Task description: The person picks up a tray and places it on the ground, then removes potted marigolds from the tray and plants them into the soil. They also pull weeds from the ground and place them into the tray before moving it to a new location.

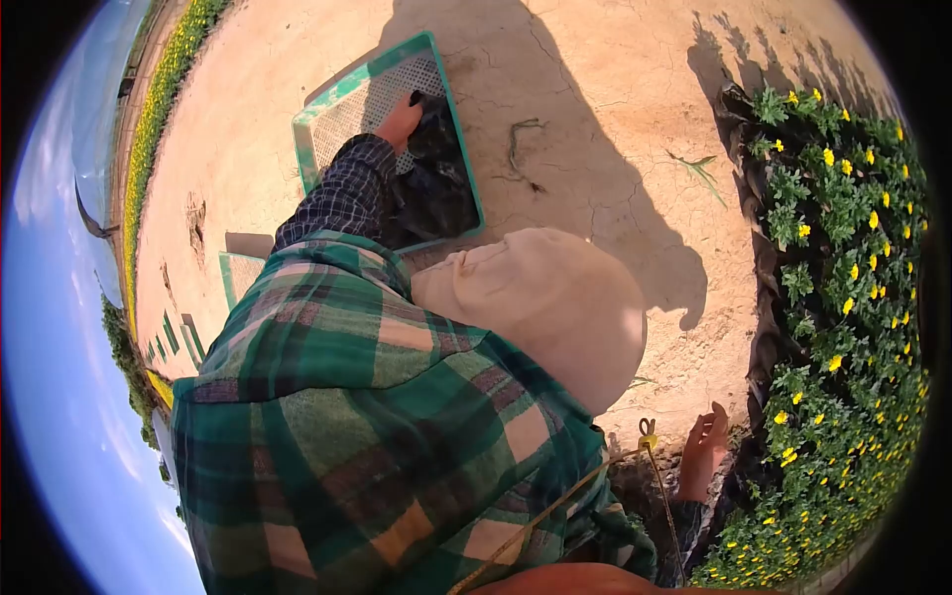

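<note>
At the upper left, my left hand reaches into a green-rimmed mesh tray, a dark checked cuff at its wrist. Its fingers close on black plastic, a bit of which pokes out by the fingertips. More crumpled black plastic fills the tray's right side and looks soft and thin. Low on the right, my right hand is held above the soil beside the plants. Its fingers are parted and slightly bent, and nothing shows in them. A green plaid sleeve and my beige-covered knee hide the ground between the hands.
Yellow-flowered plants stand densely along the right, with dark plastic along their edge. Another tray is partly visible behind my arm. A cord with a yellow toggle hangs near the right hand. Dry cracked ground carries a loose withered stem.
</note>
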A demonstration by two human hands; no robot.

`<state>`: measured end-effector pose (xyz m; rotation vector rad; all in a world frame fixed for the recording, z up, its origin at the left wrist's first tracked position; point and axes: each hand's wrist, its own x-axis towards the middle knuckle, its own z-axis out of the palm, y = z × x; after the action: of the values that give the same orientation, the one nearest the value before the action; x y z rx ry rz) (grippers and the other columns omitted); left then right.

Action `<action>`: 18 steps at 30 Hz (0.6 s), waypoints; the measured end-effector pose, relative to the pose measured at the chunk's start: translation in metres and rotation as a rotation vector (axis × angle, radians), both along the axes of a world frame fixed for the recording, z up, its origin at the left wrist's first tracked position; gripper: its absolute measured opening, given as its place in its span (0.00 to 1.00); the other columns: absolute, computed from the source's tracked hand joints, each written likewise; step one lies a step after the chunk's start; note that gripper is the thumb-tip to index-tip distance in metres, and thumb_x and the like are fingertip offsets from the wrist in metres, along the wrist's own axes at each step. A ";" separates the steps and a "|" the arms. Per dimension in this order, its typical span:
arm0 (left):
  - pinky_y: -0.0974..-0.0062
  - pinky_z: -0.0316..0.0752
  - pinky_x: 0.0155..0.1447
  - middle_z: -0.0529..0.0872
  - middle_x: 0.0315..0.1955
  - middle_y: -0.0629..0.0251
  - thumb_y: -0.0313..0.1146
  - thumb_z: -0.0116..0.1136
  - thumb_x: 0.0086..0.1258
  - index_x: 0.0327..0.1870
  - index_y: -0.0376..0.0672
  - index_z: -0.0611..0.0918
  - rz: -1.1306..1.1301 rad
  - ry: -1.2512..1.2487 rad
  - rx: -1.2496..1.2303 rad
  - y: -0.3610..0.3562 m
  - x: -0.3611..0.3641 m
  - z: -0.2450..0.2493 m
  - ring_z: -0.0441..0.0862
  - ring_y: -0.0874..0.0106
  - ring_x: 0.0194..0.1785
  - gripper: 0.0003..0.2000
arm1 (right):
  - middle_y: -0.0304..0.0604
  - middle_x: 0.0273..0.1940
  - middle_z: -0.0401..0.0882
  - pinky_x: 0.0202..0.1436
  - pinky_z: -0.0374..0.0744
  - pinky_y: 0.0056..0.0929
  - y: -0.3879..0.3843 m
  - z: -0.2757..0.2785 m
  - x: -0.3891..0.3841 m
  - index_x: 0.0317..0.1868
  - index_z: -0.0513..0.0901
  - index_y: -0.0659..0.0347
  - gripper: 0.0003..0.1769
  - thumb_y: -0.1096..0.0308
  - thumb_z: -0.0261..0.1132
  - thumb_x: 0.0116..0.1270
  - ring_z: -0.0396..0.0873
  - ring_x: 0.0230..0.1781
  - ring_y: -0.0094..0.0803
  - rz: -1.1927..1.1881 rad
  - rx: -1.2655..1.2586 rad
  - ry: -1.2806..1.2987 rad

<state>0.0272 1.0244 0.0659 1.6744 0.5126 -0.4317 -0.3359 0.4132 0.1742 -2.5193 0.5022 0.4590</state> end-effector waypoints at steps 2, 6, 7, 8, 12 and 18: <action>0.71 0.77 0.45 0.81 0.41 0.63 0.37 0.52 0.72 0.53 0.39 0.74 0.053 -0.008 -0.025 -0.012 -0.011 0.017 0.79 0.71 0.43 0.14 | 0.42 0.37 0.74 0.31 0.72 0.31 -0.003 0.011 -0.022 0.59 0.69 0.61 0.18 0.75 0.55 0.69 0.72 0.30 0.32 -0.019 -0.028 0.045; 0.68 0.75 0.41 0.83 0.36 0.59 0.34 0.54 0.69 0.44 0.38 0.78 0.068 -0.261 0.574 0.003 -0.028 0.019 0.80 0.62 0.36 0.10 | 0.45 0.33 0.76 0.33 0.73 0.34 -0.008 0.006 -0.076 0.58 0.70 0.61 0.19 0.74 0.56 0.67 0.75 0.30 0.37 -0.238 -0.093 0.080; 0.67 0.74 0.39 0.83 0.34 0.57 0.34 0.55 0.68 0.40 0.38 0.78 -0.052 -0.485 1.048 0.003 -0.031 0.025 0.80 0.58 0.34 0.08 | 0.45 0.33 0.76 0.33 0.73 0.34 -0.007 0.001 -0.088 0.58 0.70 0.61 0.19 0.74 0.56 0.67 0.75 0.30 0.37 -0.236 -0.087 0.074; 0.62 0.72 0.38 0.79 0.31 0.55 0.33 0.57 0.65 0.35 0.40 0.78 -0.112 -0.579 1.041 -0.001 -0.041 0.027 0.77 0.53 0.35 0.06 | 0.45 0.33 0.76 0.33 0.74 0.34 -0.006 -0.005 -0.100 0.58 0.70 0.61 0.19 0.74 0.56 0.67 0.75 0.31 0.37 -0.273 -0.052 0.120; 0.61 0.71 0.38 0.76 0.30 0.57 0.31 0.58 0.60 0.36 0.44 0.78 -0.575 -0.803 1.083 -0.019 -0.061 0.040 0.76 0.55 0.36 0.05 | 0.45 0.32 0.75 0.31 0.73 0.33 0.025 0.006 -0.085 0.58 0.71 0.61 0.18 0.75 0.56 0.67 0.73 0.29 0.35 -0.279 0.039 0.095; 0.57 0.69 0.40 0.74 0.31 0.61 0.24 0.54 0.54 0.35 0.45 0.75 -0.838 -0.736 1.355 -0.025 -0.058 0.027 0.75 0.57 0.41 0.08 | 0.48 0.37 0.77 0.33 0.77 0.33 0.002 -0.008 -0.096 0.55 0.74 0.63 0.16 0.74 0.56 0.66 0.77 0.31 0.38 -0.211 -0.051 0.044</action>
<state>-0.0309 0.9991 0.0928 3.1335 -0.6859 0.0632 -0.4315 0.4151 0.1664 -2.4738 0.7961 0.4266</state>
